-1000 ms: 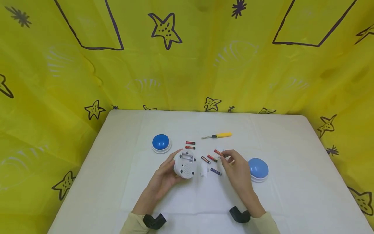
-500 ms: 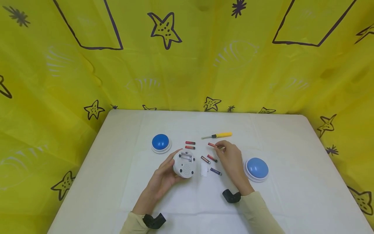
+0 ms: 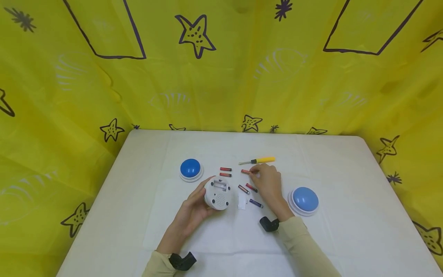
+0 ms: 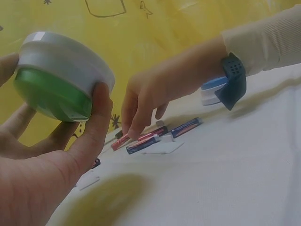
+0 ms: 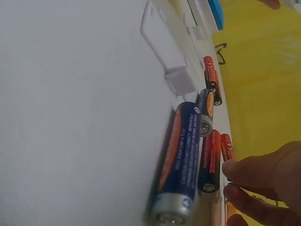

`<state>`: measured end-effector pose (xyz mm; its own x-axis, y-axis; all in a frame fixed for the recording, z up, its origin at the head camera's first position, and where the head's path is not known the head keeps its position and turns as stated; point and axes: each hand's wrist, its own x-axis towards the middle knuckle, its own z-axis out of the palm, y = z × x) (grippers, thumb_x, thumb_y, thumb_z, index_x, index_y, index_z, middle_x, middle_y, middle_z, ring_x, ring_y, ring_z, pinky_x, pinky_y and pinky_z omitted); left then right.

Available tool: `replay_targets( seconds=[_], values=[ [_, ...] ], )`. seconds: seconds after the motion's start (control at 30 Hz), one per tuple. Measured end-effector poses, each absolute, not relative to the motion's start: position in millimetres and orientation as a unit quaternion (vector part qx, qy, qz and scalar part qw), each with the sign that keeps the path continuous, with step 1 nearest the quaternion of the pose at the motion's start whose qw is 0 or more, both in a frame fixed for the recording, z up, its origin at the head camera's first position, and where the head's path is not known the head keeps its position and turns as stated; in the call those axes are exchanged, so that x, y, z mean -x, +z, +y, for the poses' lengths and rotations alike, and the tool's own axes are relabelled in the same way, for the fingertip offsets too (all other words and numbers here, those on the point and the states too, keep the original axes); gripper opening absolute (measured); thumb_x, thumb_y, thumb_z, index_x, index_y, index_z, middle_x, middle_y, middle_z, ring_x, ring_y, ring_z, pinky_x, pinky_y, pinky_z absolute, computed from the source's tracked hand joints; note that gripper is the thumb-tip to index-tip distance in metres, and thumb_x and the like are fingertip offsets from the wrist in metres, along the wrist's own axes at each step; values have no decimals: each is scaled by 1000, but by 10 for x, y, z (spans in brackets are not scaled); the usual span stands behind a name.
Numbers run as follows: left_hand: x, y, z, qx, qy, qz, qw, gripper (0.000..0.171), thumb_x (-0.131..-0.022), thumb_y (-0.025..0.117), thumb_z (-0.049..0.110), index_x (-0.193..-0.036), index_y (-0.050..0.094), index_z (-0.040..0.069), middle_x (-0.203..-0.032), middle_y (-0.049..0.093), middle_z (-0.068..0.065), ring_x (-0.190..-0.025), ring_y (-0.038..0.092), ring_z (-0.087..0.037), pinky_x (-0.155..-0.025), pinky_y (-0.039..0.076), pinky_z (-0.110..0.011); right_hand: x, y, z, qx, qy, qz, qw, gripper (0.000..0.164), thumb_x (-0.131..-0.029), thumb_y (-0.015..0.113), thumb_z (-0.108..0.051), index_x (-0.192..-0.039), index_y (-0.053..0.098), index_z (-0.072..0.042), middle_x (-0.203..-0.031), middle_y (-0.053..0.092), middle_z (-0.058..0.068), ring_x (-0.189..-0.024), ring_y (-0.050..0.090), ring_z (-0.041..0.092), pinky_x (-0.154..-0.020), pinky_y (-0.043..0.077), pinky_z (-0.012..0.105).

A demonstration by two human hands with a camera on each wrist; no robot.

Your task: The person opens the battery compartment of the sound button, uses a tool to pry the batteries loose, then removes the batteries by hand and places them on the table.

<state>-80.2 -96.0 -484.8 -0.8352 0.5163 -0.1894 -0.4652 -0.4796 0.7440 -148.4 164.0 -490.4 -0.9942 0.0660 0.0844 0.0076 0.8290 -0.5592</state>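
Note:
My left hand [image 3: 194,211] grips a round white button device [image 3: 220,202] with its underside turned up, showing a battery compartment and a grid of small holes. Its green dome [image 4: 51,96] points down in the left wrist view. Over the table to the right, my right hand [image 3: 269,182] pinches a red battery [image 3: 245,171] by one end, low over the cloth. Close by lie a blue battery [image 5: 178,155], another red and black battery [image 3: 252,187], an orange and dark battery [image 3: 243,189] and a white battery cover [image 3: 242,201].
Two more red batteries [image 3: 225,175] lie beyond the device. A yellow-handled screwdriver [image 3: 264,159] is behind my right hand. One blue-domed button [image 3: 190,168] stands at the back left, another blue-domed button [image 3: 305,199] to the right. A yellow curtain [image 3: 221,77] hangs behind the table.
My right hand has moved left and away from me with the red battery, from beside the right blue button to near the screwdriver tip. The left hand and device have barely shifted.

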Motion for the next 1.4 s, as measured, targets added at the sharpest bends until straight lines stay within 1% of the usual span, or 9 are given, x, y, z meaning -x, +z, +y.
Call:
replay_targets(
  seconds=[0.1,0.27,0.5,0.7,0.83,1.03,1.13,1.27,1.4],
  values=[
    [804,-4852,-960,-32,860,422,284,51,-113,30,24,-164,27,22,-170,23,-7,-149,38,-24,-114,44,-52,1502,-4912,1629,22,282,-958,43,17,-93,78,-18,-107,80,-9,-103,76,9,-94,58,31,-82,43,44],
    [811,-4859,-963,-34,863,420,280,50,-113,31,24,-163,31,22,-166,31,-5,-147,40,-24,-112,46,-51,1518,-4913,1631,19,274,-961,38,16,-93,78,-18,-106,80,-9,-104,74,10,-92,55,30,-79,40,42],
    [814,-4856,-962,-43,862,417,285,54,-113,27,26,-166,22,20,-170,23,-9,-151,35,-27,-114,43,-53,1516,-4891,1633,7,277,-960,30,16,-94,76,-18,-108,79,-8,-100,73,9,-90,54,28,-77,37,37],
    [805,-4865,-963,-49,860,426,279,56,-113,28,26,-167,20,17,-166,32,-6,-147,41,-23,-113,46,-51,1494,-4859,1640,9,275,-961,29,18,-95,75,-18,-109,79,-8,-98,72,10,-89,54,28,-77,39,38],
    [800,-4877,-977,-55,841,468,267,55,-113,30,26,-166,25,17,-166,33,-8,-145,44,-25,-112,47,-52,1445,-4838,1637,14,283,-959,27,17,-96,73,-18,-110,78,-9,-102,72,10,-92,55,29,-80,40,41],
    [790,-4872,-994,-31,800,553,229,53,-109,43,24,-162,37,21,-168,32,-9,-146,41,-30,-114,45,-57,1285,-4802,1614,-17,357,-934,5,24,-100,69,-20,-123,74,-13,-120,72,7,-111,59,28,-96,49,47],
    [780,-4860,-996,-16,763,613,205,52,-106,53,27,-158,45,26,-166,38,-7,-142,45,-29,-113,47,-51,1198,-4773,1598,-58,398,-916,-3,26,-101,68,-21,-127,71,-15,-129,70,4,-116,60,26,-100,53,48],
    [758,-4828,-989,-17,690,705,162,51,-101,65,31,-151,53,32,-154,52,-7,-124,60,-27,-98,56,-37,1098,-4743,1577,-134,441,-887,-2,27,-100,71,-17,-127,70,-15,-132,68,2,-119,63,27,-101,57,49],
    [729,-4787,-961,-27,625,773,106,53,-96,75,29,-147,59,31,-148,58,-4,-117,63,-26,-86,56,-30,997,-4729,1543,-210,460,-863,-1,34,-98,74,-16,-131,68,-15,-131,69,4,-113,64,26,-97,57,43]
  ],
)
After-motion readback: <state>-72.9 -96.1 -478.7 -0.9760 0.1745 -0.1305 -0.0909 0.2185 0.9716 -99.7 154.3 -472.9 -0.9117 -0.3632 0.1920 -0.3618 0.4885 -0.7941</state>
